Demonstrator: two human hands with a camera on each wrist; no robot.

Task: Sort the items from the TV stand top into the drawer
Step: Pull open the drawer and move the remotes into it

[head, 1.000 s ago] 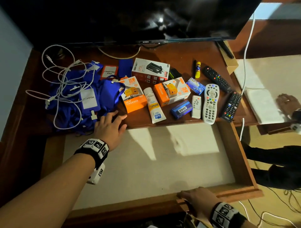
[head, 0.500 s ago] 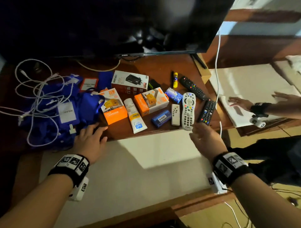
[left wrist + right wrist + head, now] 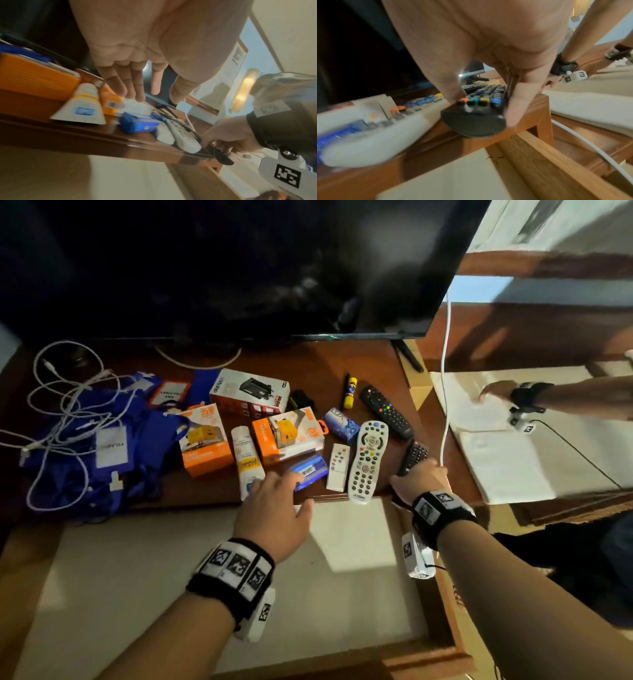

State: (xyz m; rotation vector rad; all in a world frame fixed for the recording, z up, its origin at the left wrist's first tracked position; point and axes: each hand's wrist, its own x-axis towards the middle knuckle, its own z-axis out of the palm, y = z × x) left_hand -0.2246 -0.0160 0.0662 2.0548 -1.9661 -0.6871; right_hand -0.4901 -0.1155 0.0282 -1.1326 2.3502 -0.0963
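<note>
The TV stand top [image 3: 318, 371] carries several items. My right hand [image 3: 419, 474] grips a black remote [image 3: 415, 454] at the stand's front right corner; in the right wrist view the thumb and fingers of that hand [image 3: 483, 106] pinch the remote [image 3: 476, 119] by its sides. My left hand [image 3: 274, 484] hovers with straight fingers over a small blue box [image 3: 311, 470] and a white tube [image 3: 245, 455], holding nothing. Beside them lie a white remote [image 3: 367, 462] and a small white remote [image 3: 338, 466]. The open drawer [image 3: 442, 604] below has a pale liner.
Two orange charger boxes [image 3: 205, 440], a white box [image 3: 250, 390], a second black remote [image 3: 385, 411], a glue stick [image 3: 350, 392] and blue lanyards with white cables [image 3: 85, 436] lie on the stand. The TV [image 3: 239, 268] overhangs. Another person's hand [image 3: 496, 392] is at right.
My left hand moved right, from the blue lanyards to above the blue box and tube. My right hand left the drawer front, reached up and took hold of the black remote.
</note>
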